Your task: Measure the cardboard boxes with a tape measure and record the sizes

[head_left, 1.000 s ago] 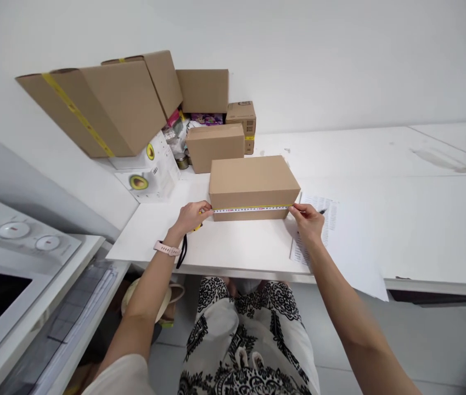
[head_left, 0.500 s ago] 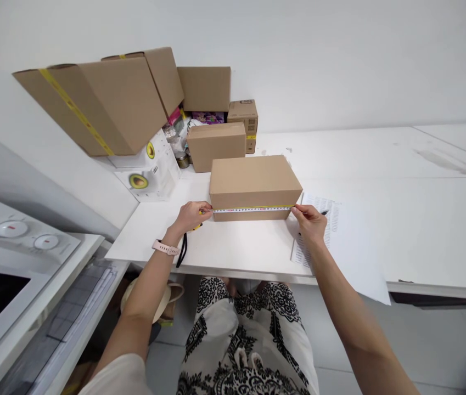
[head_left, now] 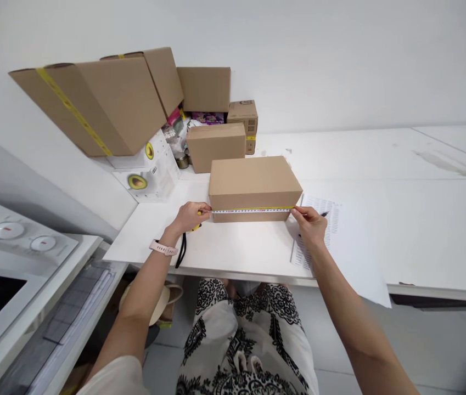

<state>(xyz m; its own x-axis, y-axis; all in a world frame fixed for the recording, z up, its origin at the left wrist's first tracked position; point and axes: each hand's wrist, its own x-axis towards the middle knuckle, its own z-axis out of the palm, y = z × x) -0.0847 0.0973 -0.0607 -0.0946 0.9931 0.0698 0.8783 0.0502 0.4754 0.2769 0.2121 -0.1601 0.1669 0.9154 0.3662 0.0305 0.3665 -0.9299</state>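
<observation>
A closed brown cardboard box (head_left: 253, 181) lies on the white table (head_left: 236, 249) in front of me. A yellow measuring tape (head_left: 252, 209) is stretched along its front face. My left hand (head_left: 188, 218) grips the tape's yellow case at the box's left corner; a black strap hangs below the wrist, which wears a pink watch. My right hand (head_left: 310, 225) pinches the tape's free end at the box's right corner. A black pen (head_left: 322, 214) shows by that hand, and I cannot tell whether the fingers hold it.
A printed sheet of paper (head_left: 319, 230) lies under my right hand and overhangs the table edge. Several cardboard boxes (head_left: 105, 104) and a white avocado-printed box (head_left: 148, 170) pile up at the back left. A white appliance (head_left: 14, 263) stands at left.
Both hands keep the tape stretched along the box. Only the view shifts slightly.
</observation>
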